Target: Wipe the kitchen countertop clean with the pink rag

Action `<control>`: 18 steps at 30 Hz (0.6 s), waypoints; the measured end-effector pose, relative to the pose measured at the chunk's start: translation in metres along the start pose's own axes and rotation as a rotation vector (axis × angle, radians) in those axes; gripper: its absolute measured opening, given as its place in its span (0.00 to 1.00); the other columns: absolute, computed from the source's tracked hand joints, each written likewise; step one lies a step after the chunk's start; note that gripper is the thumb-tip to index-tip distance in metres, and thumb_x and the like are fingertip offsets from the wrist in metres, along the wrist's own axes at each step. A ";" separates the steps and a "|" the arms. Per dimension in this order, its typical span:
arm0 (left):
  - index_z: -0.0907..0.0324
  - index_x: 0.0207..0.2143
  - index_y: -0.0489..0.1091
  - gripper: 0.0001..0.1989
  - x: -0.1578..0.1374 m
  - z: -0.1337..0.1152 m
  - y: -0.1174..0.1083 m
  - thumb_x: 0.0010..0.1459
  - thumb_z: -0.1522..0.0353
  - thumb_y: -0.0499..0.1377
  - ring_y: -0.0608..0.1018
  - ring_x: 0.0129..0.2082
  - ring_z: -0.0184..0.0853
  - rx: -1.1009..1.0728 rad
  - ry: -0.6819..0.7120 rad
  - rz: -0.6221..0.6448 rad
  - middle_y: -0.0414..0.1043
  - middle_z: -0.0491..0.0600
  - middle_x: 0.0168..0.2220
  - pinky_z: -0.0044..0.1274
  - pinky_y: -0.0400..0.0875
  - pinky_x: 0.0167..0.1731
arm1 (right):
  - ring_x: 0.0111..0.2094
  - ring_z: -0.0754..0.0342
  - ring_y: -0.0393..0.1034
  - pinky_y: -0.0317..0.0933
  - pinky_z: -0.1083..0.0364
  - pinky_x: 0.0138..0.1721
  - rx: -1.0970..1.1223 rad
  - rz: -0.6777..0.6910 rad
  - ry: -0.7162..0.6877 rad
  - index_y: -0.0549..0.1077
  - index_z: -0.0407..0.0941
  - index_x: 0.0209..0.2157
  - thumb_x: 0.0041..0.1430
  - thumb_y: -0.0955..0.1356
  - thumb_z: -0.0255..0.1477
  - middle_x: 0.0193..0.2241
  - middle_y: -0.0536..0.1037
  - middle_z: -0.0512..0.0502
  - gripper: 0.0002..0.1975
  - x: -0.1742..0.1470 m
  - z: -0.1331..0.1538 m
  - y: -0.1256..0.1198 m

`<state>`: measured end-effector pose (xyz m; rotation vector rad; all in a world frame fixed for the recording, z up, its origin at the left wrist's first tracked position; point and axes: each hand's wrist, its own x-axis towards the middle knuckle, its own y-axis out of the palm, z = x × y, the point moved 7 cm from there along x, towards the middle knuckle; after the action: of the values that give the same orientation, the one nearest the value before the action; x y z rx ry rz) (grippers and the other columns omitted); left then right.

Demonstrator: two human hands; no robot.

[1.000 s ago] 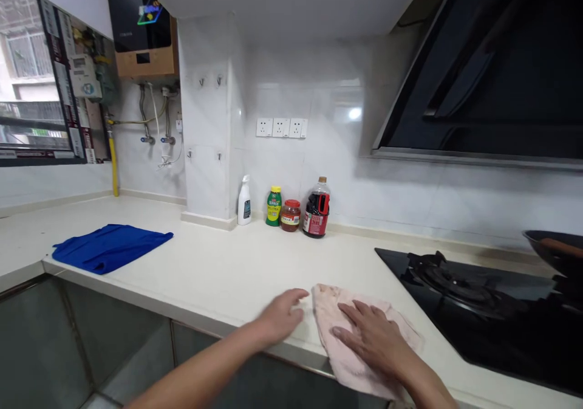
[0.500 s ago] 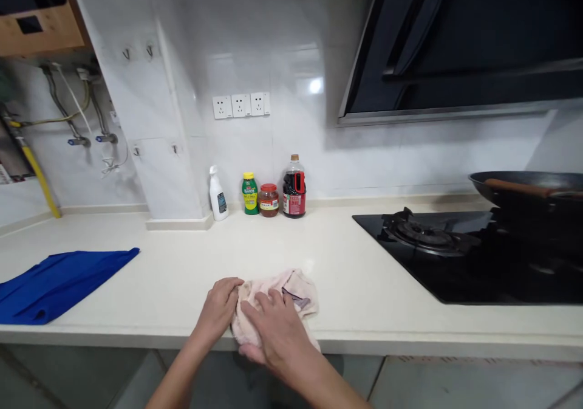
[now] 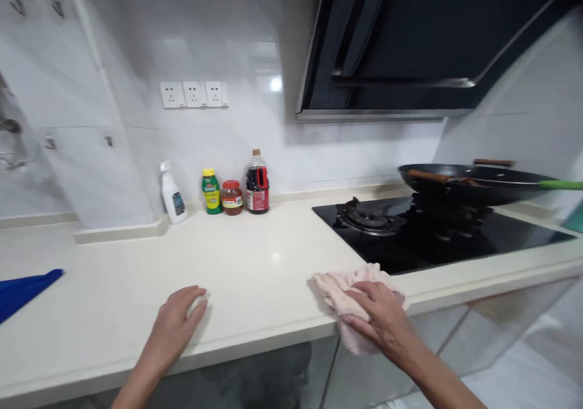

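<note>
Pink cloth (image 3: 334,287): lower right of centre, bunched, overhanging the counter (image 3: 255,257) edge
Right hand (image 3: 380,318): grasping the cloth
Left hand (image 3: 175,321): lower left, released, fingers loosely curved
Stove (image 3: 401,252): right, just behind the cloth
Blue cloth (image 3: 22,293): left edge

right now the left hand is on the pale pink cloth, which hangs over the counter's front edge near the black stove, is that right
Not quite: the head view shows the right hand on the pale pink cloth, which does hang over the front edge of the counter near the black stove.
</note>
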<state>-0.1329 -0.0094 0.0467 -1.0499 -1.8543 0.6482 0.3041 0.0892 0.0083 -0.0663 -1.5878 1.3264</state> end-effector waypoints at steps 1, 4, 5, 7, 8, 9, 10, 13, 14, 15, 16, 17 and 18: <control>0.53 0.45 0.79 0.22 0.001 0.001 0.000 0.59 0.52 0.52 0.78 0.55 0.46 0.010 -0.009 0.006 0.79 0.51 0.52 0.40 0.71 0.58 | 0.45 0.42 0.68 0.62 0.44 0.46 0.002 -0.008 0.061 0.77 0.49 0.49 0.67 0.65 0.50 0.46 0.76 0.38 0.22 -0.006 -0.021 -0.010; 0.50 0.45 0.79 0.22 0.003 0.006 0.001 0.58 0.51 0.53 0.78 0.56 0.47 0.020 -0.020 0.003 0.79 0.49 0.53 0.40 0.73 0.57 | 0.42 0.44 0.69 0.63 0.46 0.45 0.083 -0.074 0.267 0.77 0.48 0.42 0.66 0.63 0.54 0.41 0.76 0.40 0.25 -0.013 -0.069 -0.035; 0.50 0.44 0.79 0.22 0.004 0.007 0.001 0.58 0.51 0.54 0.78 0.55 0.47 0.017 -0.020 -0.007 0.79 0.48 0.53 0.39 0.74 0.55 | 0.42 0.44 0.69 0.64 0.46 0.46 0.113 -0.130 0.360 0.77 0.48 0.41 0.65 0.63 0.54 0.40 0.76 0.41 0.25 -0.012 -0.084 -0.045; 0.49 0.44 0.79 0.22 0.005 0.010 0.001 0.57 0.50 0.55 0.79 0.55 0.46 0.009 -0.023 -0.015 0.80 0.47 0.53 0.35 0.78 0.50 | 0.43 0.45 0.69 0.65 0.48 0.46 0.126 -0.282 0.555 0.76 0.48 0.41 0.62 0.64 0.55 0.41 0.75 0.43 0.25 -0.008 -0.113 -0.069; 0.49 0.44 0.80 0.21 0.006 0.012 0.002 0.57 0.50 0.55 0.79 0.54 0.46 0.008 -0.027 -0.013 0.80 0.47 0.52 0.33 0.80 0.47 | 0.43 0.45 0.69 0.65 0.48 0.46 0.106 -0.352 0.631 0.76 0.48 0.43 0.60 0.64 0.56 0.42 0.74 0.42 0.26 -0.003 -0.126 -0.081; 0.48 0.44 0.80 0.21 0.006 0.014 0.004 0.56 0.50 0.56 0.79 0.54 0.46 0.010 -0.032 -0.009 0.80 0.46 0.52 0.32 0.80 0.45 | 0.44 0.45 0.69 0.65 0.49 0.47 0.077 -0.400 0.678 0.76 0.47 0.46 0.59 0.65 0.55 0.44 0.72 0.41 0.27 0.004 -0.138 -0.093; 0.48 0.44 0.80 0.21 0.007 0.017 0.005 0.56 0.50 0.56 0.79 0.54 0.46 0.014 -0.035 -0.004 0.80 0.46 0.52 0.32 0.81 0.44 | 0.45 0.45 0.68 0.64 0.49 0.47 0.038 -0.423 0.697 0.76 0.47 0.48 0.59 0.66 0.54 0.46 0.71 0.40 0.28 0.013 -0.149 -0.104; 0.45 0.45 0.79 0.20 0.007 0.030 0.010 0.57 0.49 0.57 0.78 0.56 0.47 0.028 -0.028 0.002 0.79 0.44 0.54 0.35 0.79 0.49 | 0.49 0.41 0.65 0.62 0.46 0.50 -0.174 -0.414 0.722 0.76 0.47 0.53 0.61 0.67 0.51 0.52 0.67 0.36 0.27 0.039 -0.187 -0.124; 0.44 0.46 0.79 0.20 0.008 0.036 0.013 0.57 0.49 0.57 0.78 0.56 0.47 0.031 -0.023 0.003 0.79 0.43 0.55 0.36 0.78 0.52 | 0.51 0.39 0.64 0.60 0.44 0.50 -0.272 -0.403 0.764 0.75 0.48 0.55 0.62 0.66 0.50 0.54 0.66 0.35 0.27 0.042 -0.201 -0.126; 0.43 0.46 0.79 0.20 0.008 0.042 0.016 0.57 0.49 0.57 0.77 0.57 0.47 0.033 -0.019 0.005 0.78 0.43 0.55 0.38 0.76 0.54 | 0.53 0.36 0.63 0.59 0.42 0.51 -0.366 -0.378 0.827 0.73 0.48 0.57 0.63 0.66 0.50 0.55 0.65 0.33 0.28 0.041 -0.216 -0.125; 0.42 0.46 0.79 0.19 0.008 0.047 0.018 0.57 0.49 0.57 0.77 0.57 0.47 0.032 -0.011 0.006 0.78 0.42 0.55 0.39 0.75 0.56 | 0.54 0.34 0.62 0.58 0.39 0.51 -0.440 -0.309 0.885 0.71 0.48 0.59 0.64 0.65 0.50 0.56 0.65 0.31 0.29 0.040 -0.230 -0.119; 0.42 0.46 0.78 0.19 0.008 0.051 0.021 0.57 0.49 0.57 0.77 0.57 0.47 0.031 0.000 -0.001 0.79 0.42 0.55 0.40 0.74 0.58 | 0.54 0.32 0.61 0.58 0.37 0.51 -0.487 -0.206 0.924 0.70 0.48 0.61 0.65 0.63 0.50 0.57 0.65 0.30 0.30 0.037 -0.244 -0.109; 0.41 0.45 0.78 0.19 0.007 0.054 0.023 0.56 0.48 0.57 0.78 0.56 0.47 0.031 0.018 -0.007 0.79 0.41 0.54 0.40 0.73 0.58 | 0.54 0.31 0.62 0.57 0.35 0.51 -0.508 -0.085 0.935 0.70 0.49 0.61 0.66 0.62 0.49 0.57 0.65 0.30 0.29 0.035 -0.256 -0.097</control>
<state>-0.1730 0.0077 0.0067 -1.0257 -1.8266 0.6595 0.5190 0.2512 0.0710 -0.8006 -1.0377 0.6162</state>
